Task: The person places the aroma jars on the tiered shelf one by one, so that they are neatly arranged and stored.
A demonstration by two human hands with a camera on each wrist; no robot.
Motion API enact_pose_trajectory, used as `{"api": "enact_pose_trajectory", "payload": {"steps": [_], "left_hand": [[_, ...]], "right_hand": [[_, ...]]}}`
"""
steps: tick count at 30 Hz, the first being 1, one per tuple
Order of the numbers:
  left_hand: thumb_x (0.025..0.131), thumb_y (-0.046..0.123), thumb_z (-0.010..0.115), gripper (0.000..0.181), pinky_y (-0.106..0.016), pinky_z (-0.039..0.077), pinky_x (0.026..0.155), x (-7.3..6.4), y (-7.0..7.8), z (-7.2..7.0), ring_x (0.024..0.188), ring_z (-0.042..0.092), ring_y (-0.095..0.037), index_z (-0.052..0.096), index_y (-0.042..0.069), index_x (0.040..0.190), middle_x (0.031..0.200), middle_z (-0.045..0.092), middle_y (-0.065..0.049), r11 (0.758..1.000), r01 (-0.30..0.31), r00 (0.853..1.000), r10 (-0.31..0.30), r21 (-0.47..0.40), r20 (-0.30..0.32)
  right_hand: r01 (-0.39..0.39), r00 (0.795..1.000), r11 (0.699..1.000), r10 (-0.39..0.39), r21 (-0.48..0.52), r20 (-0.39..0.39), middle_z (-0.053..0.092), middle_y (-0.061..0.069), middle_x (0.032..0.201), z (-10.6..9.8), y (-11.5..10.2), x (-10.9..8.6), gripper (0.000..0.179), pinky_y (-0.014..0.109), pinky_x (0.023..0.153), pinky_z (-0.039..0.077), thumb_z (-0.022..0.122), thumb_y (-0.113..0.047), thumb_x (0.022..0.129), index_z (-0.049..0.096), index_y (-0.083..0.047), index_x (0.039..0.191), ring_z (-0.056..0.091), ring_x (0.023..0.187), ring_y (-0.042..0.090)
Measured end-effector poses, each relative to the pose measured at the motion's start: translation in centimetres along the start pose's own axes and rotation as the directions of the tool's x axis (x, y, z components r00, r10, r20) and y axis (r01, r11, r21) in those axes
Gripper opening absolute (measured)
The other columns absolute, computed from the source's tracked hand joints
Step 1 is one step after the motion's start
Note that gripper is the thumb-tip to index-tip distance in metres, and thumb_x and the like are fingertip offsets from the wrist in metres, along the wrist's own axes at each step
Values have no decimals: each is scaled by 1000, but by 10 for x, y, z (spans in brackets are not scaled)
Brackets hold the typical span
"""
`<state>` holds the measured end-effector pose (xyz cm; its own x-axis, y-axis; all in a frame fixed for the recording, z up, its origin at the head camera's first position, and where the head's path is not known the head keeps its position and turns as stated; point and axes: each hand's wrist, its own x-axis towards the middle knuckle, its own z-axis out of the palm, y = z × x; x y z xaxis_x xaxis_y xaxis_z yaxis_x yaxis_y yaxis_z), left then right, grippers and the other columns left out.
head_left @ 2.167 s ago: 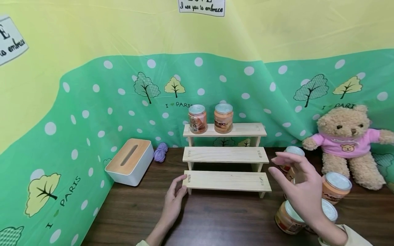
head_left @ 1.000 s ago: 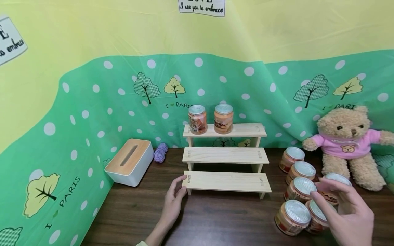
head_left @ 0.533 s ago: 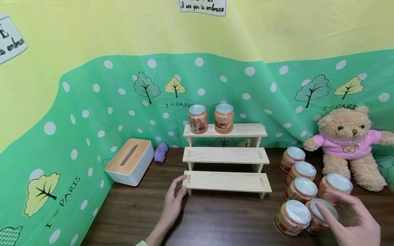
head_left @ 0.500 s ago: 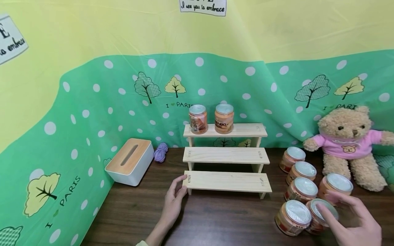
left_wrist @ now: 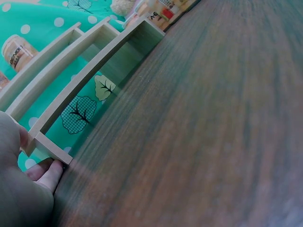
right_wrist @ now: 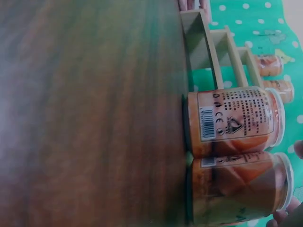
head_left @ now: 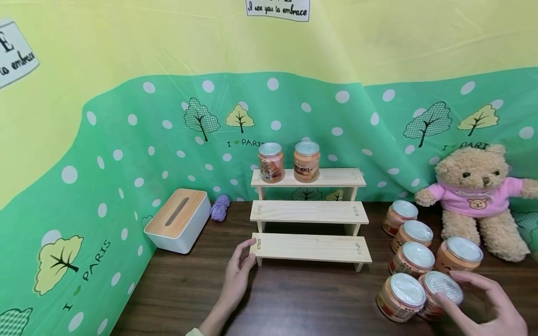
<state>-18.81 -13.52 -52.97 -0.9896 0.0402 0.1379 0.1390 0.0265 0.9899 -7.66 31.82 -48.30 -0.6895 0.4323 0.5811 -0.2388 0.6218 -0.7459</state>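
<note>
My left hand [head_left: 236, 275] holds the left end of a three-step wooden display rack [head_left: 311, 247], fingertips at the lowest step's edge. In the left wrist view its fingers [left_wrist: 51, 176] lie against the end leg. My right hand [head_left: 489, 305] is curved over the right side of a lidded jar of orange-coloured contents [head_left: 443, 287]. Its fingertips are right at the rim of the silvery lid [right_wrist: 285, 182], and in the right wrist view the thumb shows a little above the lid. A barcoded jar [right_wrist: 232, 118] stands beside that one. Two jars [head_left: 307, 163] occupy the top step.
Several more jars [head_left: 412, 258] stand in a group right of the rack. A teddy bear in a pink top [head_left: 477, 191] sits behind them. A white tissue box with a wooden lid [head_left: 178, 219] and purple yarn [head_left: 220, 208] are at the left. Printed cloth [head_left: 138, 116] hangs behind.
My right hand has moved from beside the rack, over the jars to the right, then down to the front right jar. The left hand stays at the rack's end.
</note>
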Motion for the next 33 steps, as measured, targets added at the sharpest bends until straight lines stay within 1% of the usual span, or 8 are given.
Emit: {"api": "enact_pose_trajectory", "payload": {"steps": [4, 7, 11, 14, 19, 25, 27, 33], "left_hand": [[116, 9, 56, 39, -29, 55, 105, 0, 0, 0, 115, 65, -15, 57, 4, 155, 155, 57, -21, 1000, -9, 1000, 9, 17, -2], [116, 10, 56, 39, -29, 54, 106, 1, 1, 0, 117, 65, -15, 57, 4, 155, 156, 56, -21, 1000, -8, 1000, 8, 17, 1], [116, 8, 55, 39, -29, 53, 108, 2, 0, 1, 125, 64, -19, 57, 5, 155, 161, 54, -19, 1000, -1, 1000, 1, 11, 8], [116, 7, 54, 39, -30, 53, 109, 2, -1, 1, 128, 64, -21, 57, 5, 155, 163, 53, -18, 1000, 0, 1000, 0, 12, 10], [116, 7, 55, 39, -31, 54, 108, 2, -2, 0, 125, 65, -19, 57, 5, 155, 162, 55, -19, 1000, -6, 1000, 6, 20, 6], [116, 8, 55, 39, -30, 54, 107, 2, -1, 0, 124, 65, -19, 57, 6, 155, 161, 55, -19, 1000, -6, 1000, 5, 23, 5], [116, 8, 55, 39, -30, 54, 107, 2, -1, 0, 124, 65, -20, 57, 6, 155, 161, 55, -19, 1000, -4, 1000, 4, 23, 3], [116, 9, 55, 39, -31, 54, 108, 1, 0, -1, 125, 65, -19, 57, 5, 155, 163, 53, -19, 1000, -3, 1000, 3, 16, 3]], "right_hand": [[48, 998, 999, -48, -4, 51, 66, -20, 117, -3, 9, -1, 69, 2, 90, 48, 81, 38, 60, 69, 16, 124, 64, 106, -8], [34, 998, 999, -33, -27, 47, 64, -22, 118, -2, 13, -3, 66, 1, 89, 47, 82, 36, 62, 70, 14, 124, 62, 106, -10], [-77, 997, 994, 78, -74, 16, 61, -26, 117, 0, 17, -7, 59, 0, 84, 45, 86, 28, 70, 73, 9, 123, 59, 101, -12], [-129, 992, 988, 130, -85, -1, 61, -27, 117, 2, 19, -10, 56, 0, 82, 44, 86, 25, 73, 73, 6, 123, 59, 101, -12], [-111, 994, 992, 110, -56, -20, 65, -27, 117, 2, 18, -12, 57, 1, 85, 45, 85, 29, 71, 72, 9, 123, 61, 101, -12], [-217, 976, 972, 214, -93, -37, 65, -30, 111, 5, 17, -17, 53, 2, 82, 43, 90, 19, 78, 76, 1, 126, 59, 99, -14], [-203, 979, 975, 201, -86, -34, 66, -29, 112, 5, 17, -17, 54, 2, 84, 43, 89, 20, 77, 76, 2, 126, 59, 100, -14], [-89, 996, 995, 88, -45, -25, 68, -26, 116, 3, 15, -16, 59, 2, 90, 44, 87, 29, 70, 77, 7, 124, 63, 103, -11]]}}
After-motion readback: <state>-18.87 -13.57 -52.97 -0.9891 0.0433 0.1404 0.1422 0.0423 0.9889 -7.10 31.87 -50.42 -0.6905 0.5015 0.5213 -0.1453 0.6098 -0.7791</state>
